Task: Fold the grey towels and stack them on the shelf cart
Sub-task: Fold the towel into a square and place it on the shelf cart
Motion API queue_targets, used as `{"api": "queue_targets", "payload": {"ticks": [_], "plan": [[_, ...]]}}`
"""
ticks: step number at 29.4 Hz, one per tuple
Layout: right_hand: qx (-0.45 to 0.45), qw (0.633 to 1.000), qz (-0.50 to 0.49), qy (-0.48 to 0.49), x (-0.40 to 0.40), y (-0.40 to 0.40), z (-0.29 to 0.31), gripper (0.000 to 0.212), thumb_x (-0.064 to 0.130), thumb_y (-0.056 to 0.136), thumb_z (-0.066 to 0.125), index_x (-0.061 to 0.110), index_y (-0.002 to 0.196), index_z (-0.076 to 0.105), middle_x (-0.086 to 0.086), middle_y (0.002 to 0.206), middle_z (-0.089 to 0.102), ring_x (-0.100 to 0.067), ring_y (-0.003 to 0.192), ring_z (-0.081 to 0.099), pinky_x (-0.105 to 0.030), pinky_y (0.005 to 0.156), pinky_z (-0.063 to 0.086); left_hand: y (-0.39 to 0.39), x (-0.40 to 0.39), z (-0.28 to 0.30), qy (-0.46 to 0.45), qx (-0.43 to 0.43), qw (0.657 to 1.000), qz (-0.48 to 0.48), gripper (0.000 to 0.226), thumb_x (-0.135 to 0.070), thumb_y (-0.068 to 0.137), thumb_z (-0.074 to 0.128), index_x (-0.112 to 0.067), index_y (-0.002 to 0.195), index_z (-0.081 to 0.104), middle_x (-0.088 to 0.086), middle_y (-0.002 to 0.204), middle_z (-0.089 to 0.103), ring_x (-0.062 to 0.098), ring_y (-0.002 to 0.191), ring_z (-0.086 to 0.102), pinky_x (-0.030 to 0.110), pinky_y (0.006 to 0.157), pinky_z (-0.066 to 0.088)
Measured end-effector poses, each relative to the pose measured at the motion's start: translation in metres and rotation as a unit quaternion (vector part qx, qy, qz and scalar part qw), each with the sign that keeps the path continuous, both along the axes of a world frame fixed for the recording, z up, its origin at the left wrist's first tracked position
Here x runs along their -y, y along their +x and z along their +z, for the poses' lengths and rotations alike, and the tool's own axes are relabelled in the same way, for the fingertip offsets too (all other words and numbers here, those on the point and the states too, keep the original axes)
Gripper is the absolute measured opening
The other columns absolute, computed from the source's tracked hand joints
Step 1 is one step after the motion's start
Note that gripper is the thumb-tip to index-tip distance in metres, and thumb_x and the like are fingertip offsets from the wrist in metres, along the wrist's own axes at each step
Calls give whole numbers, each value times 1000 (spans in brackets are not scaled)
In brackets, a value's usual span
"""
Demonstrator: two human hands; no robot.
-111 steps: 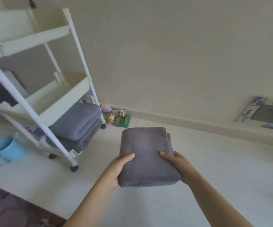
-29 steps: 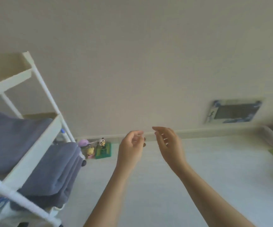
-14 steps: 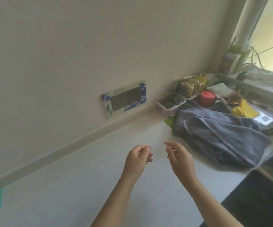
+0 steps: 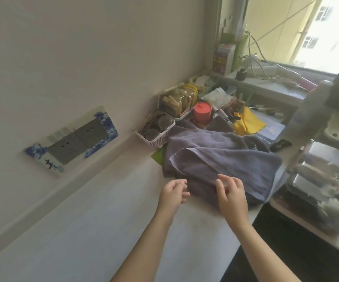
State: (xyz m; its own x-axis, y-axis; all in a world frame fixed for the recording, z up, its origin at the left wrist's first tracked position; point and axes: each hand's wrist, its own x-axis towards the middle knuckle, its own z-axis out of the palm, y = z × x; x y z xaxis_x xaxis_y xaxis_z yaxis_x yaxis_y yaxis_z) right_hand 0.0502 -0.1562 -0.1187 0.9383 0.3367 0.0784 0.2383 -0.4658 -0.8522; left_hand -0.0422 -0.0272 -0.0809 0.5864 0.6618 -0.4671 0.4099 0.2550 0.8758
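Two bare hands above a pale bench, before a heap of unfolded grey towels (image 4: pixel 223 161).
The left hand (image 4: pixel 173 193) and right hand (image 4: pixel 231 193) hover with fingers loosely curled, holding nothing; the towels lie crumpled just beyond them, beside a white slatted plastic basket (image 4: pixel 154 137) and a red lidded cup (image 4: pixel 202 112).

— What sort of place is this?

— A lived-in room in a home. A pale worktop (image 4: pixel 95 210) runs along a plain wall to a window (image 4: pixel 298 27) looking onto apartment buildings.

— What else says home?

— At the far corner, household clutter: a small pink basket (image 4: pixel 156 139) of packets, a red cup (image 4: pixel 202 112), a yellow cloth (image 4: pixel 248 121), crumpled grey towels (image 4: pixel 225 159), and a wall socket (image 4: pixel 77 140) with a blue-patterned surround.
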Motion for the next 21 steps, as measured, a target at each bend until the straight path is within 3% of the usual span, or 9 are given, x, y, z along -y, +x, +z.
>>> {"api": "queue_targets", "payload": {"ticks": [4,7,10,14,18,21], "plan": [[-3,998,8,-63,7,37,-16,29,28,94,52,20,119,63,-6,135,49,-28,122,41,-38,104,31,45,-9,-21,3,27,999,47,23,-18,97,46,-18,111,63,0,119,54,-1,88,53,28,74,50],[-21,995,45,-91,5,53,-22,30,31,96,49,29,122,61,-2,151,32,-25,133,27,-37,110,22,62,-21,-30,-71,75,989,107,26,-19,99,42,-23,119,57,-4,127,50,7,109,50,38,98,41],[-10,987,87,-137,2,67,-31,29,41,96,45,40,121,61,6,155,21,-19,137,17,-36,109,15,73,-31,-36,-100,106,980,138,23,-22,99,40,-32,111,57,-8,134,51,10,126,44,39,112,28],[32,986,96,-133,-2,73,-41,35,51,89,45,43,118,62,11,151,31,-18,130,25,-32,99,15,75,-41,-49,-76,114,979,154,24,-22,100,40,-29,119,52,-3,139,50,12,129,44,37,115,26],[91,991,32,-93,-6,83,-48,37,34,78,73,28,113,65,9,129,57,-22,112,44,-27,91,20,77,-44,-47,-43,129,975,174,26,-17,99,44,-16,124,52,1,130,54,13,121,49,29,108,34],[123,988,14,-97,-15,93,-51,31,26,71,80,24,100,71,6,112,66,-24,101,49,-26,85,22,81,-50,-49,-61,144,965,209,23,-14,96,53,-6,117,58,13,125,59,22,118,55,37,108,39]]}}
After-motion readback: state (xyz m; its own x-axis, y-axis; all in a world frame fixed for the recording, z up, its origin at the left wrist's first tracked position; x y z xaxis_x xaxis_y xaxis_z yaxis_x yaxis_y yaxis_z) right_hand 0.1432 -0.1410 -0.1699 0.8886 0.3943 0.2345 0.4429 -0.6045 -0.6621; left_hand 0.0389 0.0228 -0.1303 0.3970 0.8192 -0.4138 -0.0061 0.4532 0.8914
